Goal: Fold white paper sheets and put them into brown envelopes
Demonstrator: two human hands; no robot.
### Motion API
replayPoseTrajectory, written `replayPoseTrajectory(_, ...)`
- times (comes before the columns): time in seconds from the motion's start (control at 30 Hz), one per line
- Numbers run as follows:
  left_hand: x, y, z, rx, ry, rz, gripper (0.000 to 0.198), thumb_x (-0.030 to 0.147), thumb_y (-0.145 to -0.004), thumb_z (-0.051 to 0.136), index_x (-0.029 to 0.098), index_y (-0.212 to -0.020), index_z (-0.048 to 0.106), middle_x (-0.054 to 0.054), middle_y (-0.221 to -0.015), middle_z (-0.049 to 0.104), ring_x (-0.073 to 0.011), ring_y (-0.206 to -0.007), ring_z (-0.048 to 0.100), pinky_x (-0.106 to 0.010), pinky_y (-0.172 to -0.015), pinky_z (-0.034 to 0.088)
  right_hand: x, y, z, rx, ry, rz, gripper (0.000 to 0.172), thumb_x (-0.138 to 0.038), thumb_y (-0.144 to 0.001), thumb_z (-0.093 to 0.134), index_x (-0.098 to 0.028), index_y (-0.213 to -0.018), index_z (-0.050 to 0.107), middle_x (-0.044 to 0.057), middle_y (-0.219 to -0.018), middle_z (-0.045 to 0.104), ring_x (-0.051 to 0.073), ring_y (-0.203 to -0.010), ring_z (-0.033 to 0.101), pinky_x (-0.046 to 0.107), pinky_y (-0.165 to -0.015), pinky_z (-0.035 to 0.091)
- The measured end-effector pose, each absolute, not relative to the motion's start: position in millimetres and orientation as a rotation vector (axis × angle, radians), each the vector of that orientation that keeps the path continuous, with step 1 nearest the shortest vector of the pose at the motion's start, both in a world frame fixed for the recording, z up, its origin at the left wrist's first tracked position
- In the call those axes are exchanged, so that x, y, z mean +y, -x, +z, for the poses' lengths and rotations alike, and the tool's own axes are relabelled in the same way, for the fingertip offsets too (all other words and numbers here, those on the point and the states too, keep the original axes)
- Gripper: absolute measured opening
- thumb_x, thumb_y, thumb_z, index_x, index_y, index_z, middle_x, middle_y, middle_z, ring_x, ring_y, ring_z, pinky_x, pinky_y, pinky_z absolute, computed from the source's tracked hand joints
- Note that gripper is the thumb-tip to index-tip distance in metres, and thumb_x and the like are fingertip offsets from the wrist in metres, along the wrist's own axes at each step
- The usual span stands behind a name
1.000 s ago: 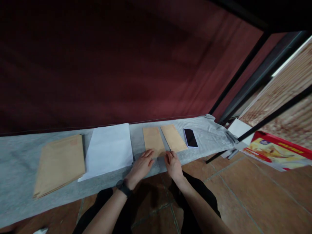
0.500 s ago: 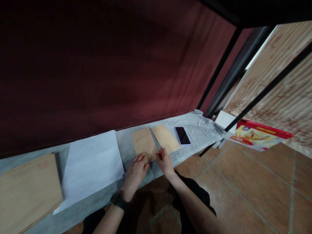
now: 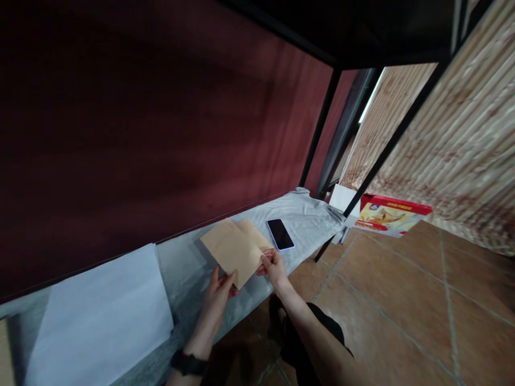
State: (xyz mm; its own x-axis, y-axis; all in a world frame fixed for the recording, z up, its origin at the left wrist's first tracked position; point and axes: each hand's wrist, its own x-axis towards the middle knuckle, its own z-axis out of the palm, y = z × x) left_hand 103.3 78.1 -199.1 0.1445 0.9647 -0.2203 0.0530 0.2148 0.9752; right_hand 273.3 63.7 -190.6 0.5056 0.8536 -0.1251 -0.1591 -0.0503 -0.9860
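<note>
A brown paper envelope (image 3: 233, 252) is lifted and tilted above the cloth-covered bench. My left hand (image 3: 221, 289) grips its near left edge between thumb and fingers. My right hand (image 3: 274, 268) pinches the right corner, with a thin whitish edge showing at the fingertips. Behind it, a second brown paper piece (image 3: 257, 233) lies partly covered. Whether the two are joined cannot be made out. Just right of the paper lies a phone (image 3: 280, 234) with a dark screen and a pale purple edge.
White paper sheets (image 3: 104, 316) lie to the left on the grey cloth (image 3: 181, 268). Part of a brown paper stack (image 3: 6, 354) shows at the left edge. Black frame posts (image 3: 322, 128) rise at the right, and a red and yellow box (image 3: 390, 215) stands on the tiled floor.
The left brown envelope has been raised off the bench and now overlaps the other piece. My left hand has gone from lying flat to gripping its edge. The view has swung right.
</note>
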Motion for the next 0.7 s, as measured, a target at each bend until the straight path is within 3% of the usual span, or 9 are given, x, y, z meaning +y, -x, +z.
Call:
replayPoseTrajectory(0.1, 81.8, -121.2, -197.2, 1.154, -1.148, 0.945, 0.057, 0.035, -0.077, 0.066, 0.016, -0.129, 0.051, 0.0, -0.072, 0.068, -0.0127, -0.056, 0.058, -0.021, -0.049, 0.044, 62.5, -285.7, -189.6, -0.664, 1.392, 0.917, 0.027, -0.045, -0.081, 0.057, -0.025, -0.091, 0.042, -0.01, -0.056, 0.049, 0.011, -0.042, 0.053, 0.024, -0.044, 0.052)
replayPoseTrajectory(0.3, 96.9, -152.2, -204.9, 1.127, -1.19, 0.985, 0.056, 0.034, -0.072, 0.063, 0.01, -0.121, 0.055, 0.003, -0.06, 0.062, -0.0109, -0.048, 0.052, -0.02, -0.046, 0.039, 54.8, -309.5, -194.6, -0.803, 1.529, 0.841, 0.032, -0.038, -0.085, 0.055, -0.022, -0.112, 0.051, -0.006, -0.067, 0.059, 0.012, -0.049, 0.057, 0.023, -0.046, 0.048)
replayPoseTrajectory(0.5, 102.9, -167.7, -212.4, 1.258, -1.291, 0.948, 0.051, 0.029, -0.075, 0.06, 0.009, -0.121, 0.055, 0.004, -0.054, 0.06, -0.0144, -0.046, 0.055, -0.023, -0.047, 0.041, 52.7, -321.8, -199.6, -1.226, 1.964, 0.587, 0.052, -0.033, -0.09, 0.052, -0.013, -0.138, 0.047, 0.008, -0.09, 0.072, 0.022, -0.085, 0.07, 0.03, -0.073, 0.051)
replayPoseTrajectory(0.7, 104.3, -173.7, -202.4, 1.39, -1.433, 0.839, 0.046, 0.022, -0.082, 0.056, 0.014, -0.127, 0.053, 0.006, -0.055, 0.059, -0.0158, -0.051, 0.06, -0.024, -0.052, 0.041, 55.7, -325.6, -203.5, -1.309, 2.011, 0.613, 0.05, -0.03, -0.092, 0.049, -0.012, -0.139, 0.048, 0.008, -0.085, 0.074, 0.021, -0.077, 0.07, 0.027, -0.064, 0.047)
